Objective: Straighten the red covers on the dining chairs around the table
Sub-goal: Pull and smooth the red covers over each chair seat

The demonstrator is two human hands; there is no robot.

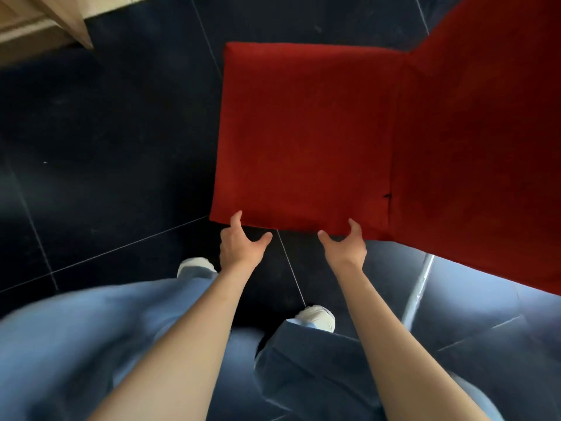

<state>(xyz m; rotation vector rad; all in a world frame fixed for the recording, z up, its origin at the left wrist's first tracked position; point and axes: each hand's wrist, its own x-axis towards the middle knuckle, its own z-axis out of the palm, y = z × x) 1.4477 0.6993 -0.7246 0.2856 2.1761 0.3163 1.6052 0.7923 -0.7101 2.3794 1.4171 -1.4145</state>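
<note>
Looking straight down at one dining chair, with the red cover stretched over its seat, and both hands are at the seat's near edge. The left hand sits by the near left corner, one finger up against the fabric and thumb spread wide, so it's loose and not clamping anything. The right hand is further along that same edge, closer to the backrest, fingers curled up onto the hem; it looks like a pinch on the cover, though the fingertips are partly hidden.

My guess is two hands on one edge lets the person tug the fabric evenly so it doesn't skew. The seat top already looks pretty smooth, so this is probably just seating the hem.

Under the chair is dark tiled floor, and a bit of pale wooden furniture sits off beyond the seat's far left corner.
</note>
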